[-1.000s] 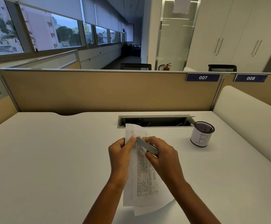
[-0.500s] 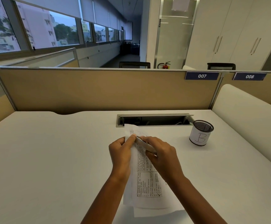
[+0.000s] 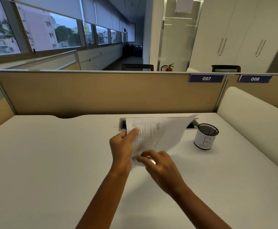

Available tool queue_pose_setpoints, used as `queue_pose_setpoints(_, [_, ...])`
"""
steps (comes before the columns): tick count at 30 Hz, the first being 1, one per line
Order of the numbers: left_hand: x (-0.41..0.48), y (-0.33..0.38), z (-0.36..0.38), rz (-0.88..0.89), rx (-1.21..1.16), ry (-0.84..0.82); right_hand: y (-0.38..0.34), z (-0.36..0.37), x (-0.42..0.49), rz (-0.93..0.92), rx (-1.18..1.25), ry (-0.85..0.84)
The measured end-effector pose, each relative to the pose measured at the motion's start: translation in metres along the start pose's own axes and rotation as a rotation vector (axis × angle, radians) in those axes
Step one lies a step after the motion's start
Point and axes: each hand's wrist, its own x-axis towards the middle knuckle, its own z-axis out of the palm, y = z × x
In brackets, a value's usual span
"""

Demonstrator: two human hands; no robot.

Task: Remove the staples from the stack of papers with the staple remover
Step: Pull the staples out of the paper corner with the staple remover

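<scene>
Papers first: we pinch the white printed stack of papers [image 3: 158, 134] at its left edge w/ our left hand [image 3: 121, 146], thumb on top, fingers underneath. Sheets are lifted off the white desk [image 3: 52, 162] and fan out to the right over the metal cable slot [image 3: 122, 125]. They're motion-blurred, so the print is unreadable.

Our right hand [image 3: 161, 164] sits just below the stack's near corner, fingers curled round a pale glint. We take that for the small shiny metal staple remover [image 3: 151, 161], though blur hides its shape. No staple can be made out.

A black mesh pen cup w/ a white label marked "B" [image 3: 205, 138] stands to the right, near the sheets' far edge but apart.

Risks, as we judge them:
- The stack hangs from one edge only, so a loose sheet could slip out & scatter.
- If the sheets swing wide, the far corner could clip the cup & tip it.
- Prying at a floppy, unsupported corner could tear the paper.
- A freed staple could drop on the desk & get lost.
</scene>
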Motion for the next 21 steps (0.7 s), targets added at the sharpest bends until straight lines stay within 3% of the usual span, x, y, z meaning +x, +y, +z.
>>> queue_pose_setpoints(4, [0.010,0.012,-0.005,0.068,0.023,-0.026,-0.001,0.003,-0.015,0.119,0.149,-0.027])
queue_pose_setpoints(11, [0.010,0.003,-0.010,-0.045,0.014,-0.089,0.008,-0.011,0.003,0.450,0.497,0.174])
queue_pose_setpoints(21, [0.002,-0.005,-0.002,-0.198,-0.072,-0.187,0.008,-0.011,0.011,0.573,0.502,0.183])
